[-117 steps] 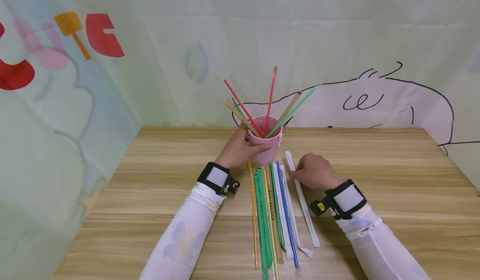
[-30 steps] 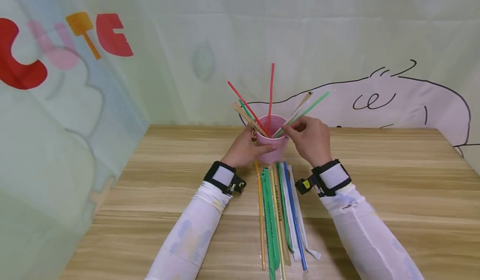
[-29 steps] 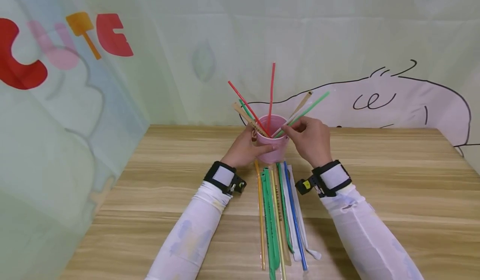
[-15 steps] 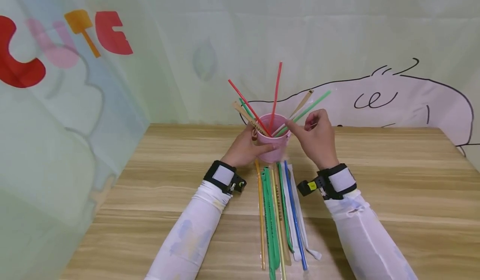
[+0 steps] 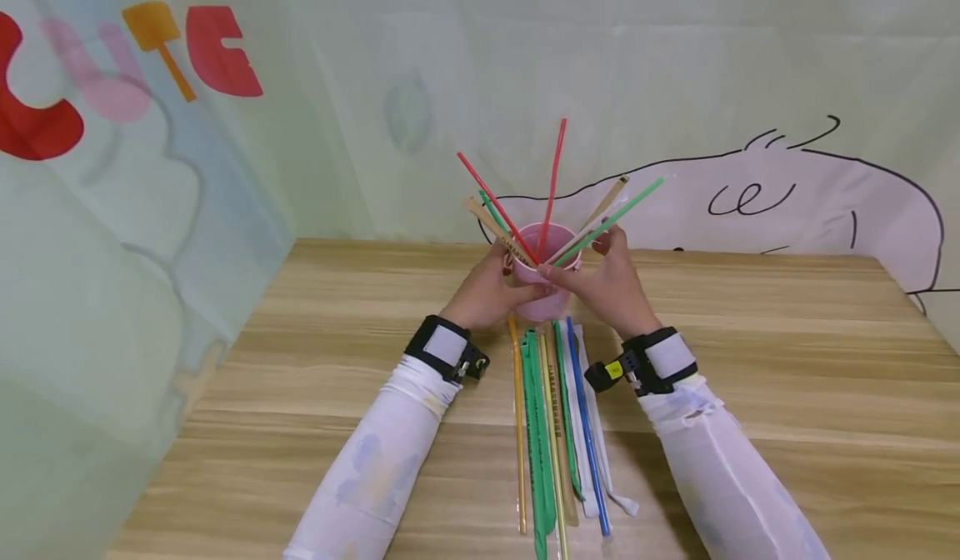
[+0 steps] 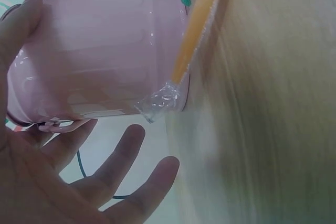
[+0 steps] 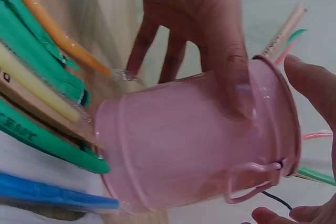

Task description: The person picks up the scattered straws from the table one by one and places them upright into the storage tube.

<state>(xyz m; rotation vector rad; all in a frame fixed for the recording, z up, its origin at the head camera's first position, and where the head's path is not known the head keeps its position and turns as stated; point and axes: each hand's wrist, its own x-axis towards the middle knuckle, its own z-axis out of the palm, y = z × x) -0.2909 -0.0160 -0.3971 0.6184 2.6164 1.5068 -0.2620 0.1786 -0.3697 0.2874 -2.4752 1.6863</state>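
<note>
A small pink metal bucket (image 5: 542, 300) stands at the back middle of the table, straws fanning out of its mouth. They include a red straw (image 5: 553, 178), a light green straw (image 5: 626, 214), brown paper-wrapped straws and a white-wrapped straw (image 5: 583, 233). My left hand (image 5: 486, 289) grips the bucket's left side, thumb across its front, as the right wrist view also shows. My right hand (image 5: 609, 285) holds the bucket at its right, thumb on the front rim and fingers behind the straws. A side handle (image 7: 252, 179) shows between my hands' grips.
In front of the bucket lies a row of wrapped straws: an orange straw (image 5: 519, 435), green straws (image 5: 536, 435), a yellow straw (image 5: 553, 452), a blue straw (image 5: 588, 435) and white ones. The wooden table (image 5: 750, 393) ends at a printed cloth backdrop (image 5: 337, 127).
My right hand has brought a white-wrapped straw from the table into the bucket and let it go. Its thumb has then moved onto the bucket's front rim. My left hand keeps its grip.
</note>
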